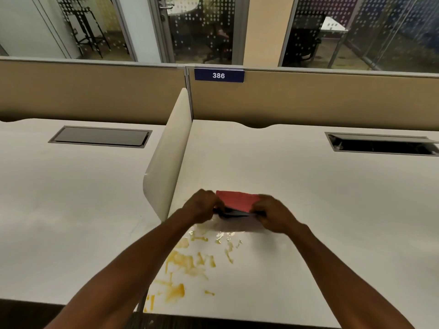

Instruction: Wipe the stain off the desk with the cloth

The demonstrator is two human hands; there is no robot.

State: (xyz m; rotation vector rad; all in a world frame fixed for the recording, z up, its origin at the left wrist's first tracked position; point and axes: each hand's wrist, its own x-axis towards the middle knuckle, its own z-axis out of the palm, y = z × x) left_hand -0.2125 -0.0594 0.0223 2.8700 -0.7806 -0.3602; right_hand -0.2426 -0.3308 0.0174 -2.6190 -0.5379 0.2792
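A folded red cloth (pixel 237 200) with a dark underside hangs a little above the white desk (pixel 308 210), held at both ends. My left hand (pixel 203 205) pinches its left end and my right hand (pixel 273 216) pinches its right end. A yellow-orange stain (pixel 185 260) is smeared in streaks across the desk just nearer to me than the cloth, reaching down to the front edge at the left. My left forearm covers part of the stain.
A cream divider panel (pixel 168 157) stands upright just left of the cloth, splitting this desk from the neighbouring one (pixel 59 198). An open cable tray (pixel 382 144) lies at the back right, a closed one (pixel 99 136) at the back left. A tan partition (pixel 308 100) bears the sign 386 (pixel 218 75).
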